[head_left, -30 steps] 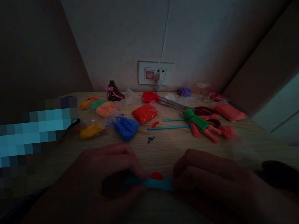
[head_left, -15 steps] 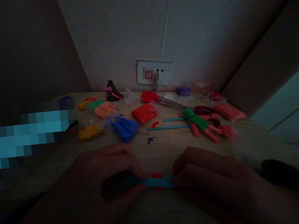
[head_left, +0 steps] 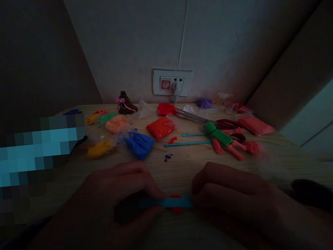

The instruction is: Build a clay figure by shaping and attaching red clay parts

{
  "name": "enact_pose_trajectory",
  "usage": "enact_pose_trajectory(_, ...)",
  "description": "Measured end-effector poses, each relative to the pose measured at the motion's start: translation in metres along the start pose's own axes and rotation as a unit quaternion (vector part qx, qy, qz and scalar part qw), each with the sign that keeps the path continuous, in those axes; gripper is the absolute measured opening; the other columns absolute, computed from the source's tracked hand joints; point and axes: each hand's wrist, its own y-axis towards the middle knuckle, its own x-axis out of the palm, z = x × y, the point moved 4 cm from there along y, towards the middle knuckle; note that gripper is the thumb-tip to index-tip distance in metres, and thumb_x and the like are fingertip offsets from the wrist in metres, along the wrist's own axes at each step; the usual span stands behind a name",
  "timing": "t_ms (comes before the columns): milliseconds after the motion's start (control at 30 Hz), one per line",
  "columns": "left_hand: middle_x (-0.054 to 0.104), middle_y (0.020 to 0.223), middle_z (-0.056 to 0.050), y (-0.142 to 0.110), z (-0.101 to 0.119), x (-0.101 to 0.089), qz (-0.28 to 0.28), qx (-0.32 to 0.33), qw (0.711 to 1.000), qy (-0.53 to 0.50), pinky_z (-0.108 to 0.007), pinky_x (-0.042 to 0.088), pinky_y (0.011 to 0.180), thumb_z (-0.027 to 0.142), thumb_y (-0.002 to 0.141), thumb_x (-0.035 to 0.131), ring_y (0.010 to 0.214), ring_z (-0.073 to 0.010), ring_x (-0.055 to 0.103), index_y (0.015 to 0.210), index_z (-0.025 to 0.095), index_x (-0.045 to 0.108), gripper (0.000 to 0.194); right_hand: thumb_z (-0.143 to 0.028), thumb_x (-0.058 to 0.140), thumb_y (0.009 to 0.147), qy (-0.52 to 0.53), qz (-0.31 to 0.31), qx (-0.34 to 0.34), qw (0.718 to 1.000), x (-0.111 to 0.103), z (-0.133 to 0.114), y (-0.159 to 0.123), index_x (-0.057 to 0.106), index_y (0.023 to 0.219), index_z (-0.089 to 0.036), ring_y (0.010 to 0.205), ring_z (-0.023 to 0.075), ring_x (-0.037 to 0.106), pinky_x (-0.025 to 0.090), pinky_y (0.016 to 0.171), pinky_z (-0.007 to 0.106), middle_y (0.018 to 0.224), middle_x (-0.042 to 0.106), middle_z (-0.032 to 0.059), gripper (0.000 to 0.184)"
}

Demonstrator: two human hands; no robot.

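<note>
Head view: blue strip [head_left: 178, 202] sits between the two sets of fingertips, long axis running left-right, near enough straight from one to the other. Neither hand is nearer; both are on it. Left hand [head_left: 107, 185]: thumb and index pinched narrow on the strip, with its tail running back into the curl of the palm. Right hand [head_left: 234, 193]: fingers bunched tight at the other end; thumb and strip tip hidden. Red piece [head_left: 177, 210] lies under the strip, about midway between the fingertips, poking out on both the far and near sides. Stuck on or just beneath: can't tell.

Straight out from the fingers: wood of the table [head_left: 193, 161], then purple bits [head_left: 167, 157], then blue sticks [head_left: 186, 143]. Blue bag [head_left: 140, 144] sits past the left knuckles, doll [head_left: 222, 135] past the right. Wall closes the table's far edge; near edge lost in the dark.
</note>
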Motion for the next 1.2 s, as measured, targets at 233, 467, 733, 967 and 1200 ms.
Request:
enact_pose_trajectory(233,0.077,0.080,0.010,0.004,0.005,-0.003,-0.010,-0.073,0.997,0.021,-0.020,0.051,0.066,0.025,0.083,0.069,0.072,-0.0130,0.071,0.076,0.033,0.079,0.014,0.006,0.047,0.094,-0.016,0.002,0.011,1.000,-0.004,-0.002,0.002,0.069,0.092,-0.016,0.071,0.0130,0.068,0.055,0.061,0.021,0.090,0.073,0.0043,0.032)
enact_pose_trajectory(467,0.076,0.079,0.009,0.002,0.000,-0.002,-0.016,-0.019,1.000,0.011,-0.022,0.048,0.059,0.020,0.085,0.069,0.067,-0.0130,0.069,0.078,0.032,0.077,0.016,0.006,0.052,0.092,-0.012,-0.011,0.020,1.000,-0.005,-0.002,0.006,0.068,0.088,-0.018,0.070,0.0111,0.067,0.051,0.059,0.019,0.090,0.071,0.0019,0.029)
enact_pose_trajectory(733,0.076,0.081,0.010,0.002,-0.004,-0.002,-0.020,-0.025,0.999,0.027,-0.022,0.049,0.062,0.025,0.089,0.069,0.071,-0.0128,0.070,0.081,0.032,0.076,0.012,0.006,0.052,0.093,-0.029,-0.005,0.019,0.999,-0.004,-0.003,0.007,0.069,0.088,-0.017,0.071,0.0115,0.066,0.052,0.061,0.018,0.089,0.072,0.0022,0.029)
enact_pose_trajectory(967,0.079,0.100,0.012,-0.006,-0.005,-0.001,-0.002,-0.038,0.995,0.095,-0.023,0.057,0.078,0.031,0.086,0.075,0.086,-0.0177,0.075,0.109,0.039,0.073,0.025,0.004,0.049,0.096,-0.072,0.041,0.013,0.996,-0.015,0.000,0.005,0.071,0.087,-0.014,0.070,0.0144,0.067,0.055,0.062,0.023,0.087,0.073,0.0044,0.030)
enact_pose_trajectory(1200,0.078,0.126,0.007,-0.011,-0.016,0.007,-0.028,-0.057,0.994,0.091,-0.034,0.060,0.099,0.036,0.086,0.078,0.112,-0.0261,0.076,0.127,0.045,0.070,0.042,-0.005,0.045,0.106,-0.090,0.066,0.015,0.994,-0.021,0.000,0.004,0.071,0.089,-0.015,0.072,0.0140,0.067,0.055,0.063,0.023,0.087,0.073,0.0047,0.033)
